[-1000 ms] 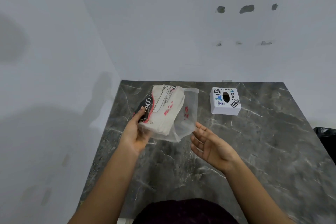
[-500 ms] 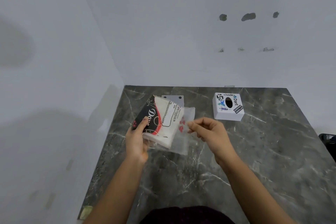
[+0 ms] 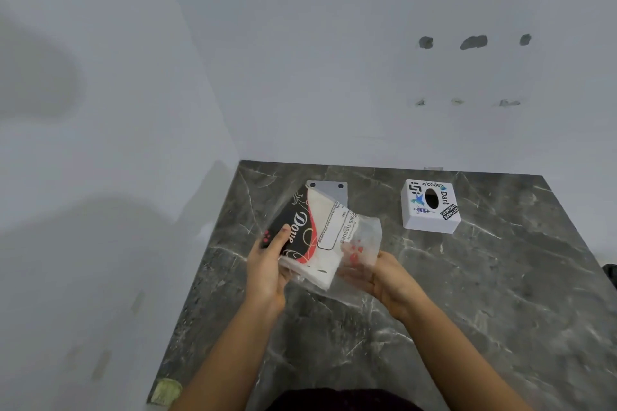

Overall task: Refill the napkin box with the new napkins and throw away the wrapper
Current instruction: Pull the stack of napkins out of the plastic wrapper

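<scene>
Since half a second back, the right hand (image 3: 384,280) has dropped under the clear wrapper (image 3: 362,243) and now cups its loose end, fingers curled around the plastic. Left hand (image 3: 267,272) grips the napkin pack (image 3: 310,237) at its black side, thumb on top, held above the marble table (image 3: 500,294). Napkin box (image 3: 430,205) sits well off to the right. Looks like the wrapper's open, hard to say.

Left hand (image 3: 267,272): grips napkin pack (image 3: 312,237) above tabletop (image 3: 500,294).
Right hand (image 3: 387,279): holds clear wrapper (image 3: 364,237) end.
Napkin box (image 3: 430,207): well apart.
</scene>
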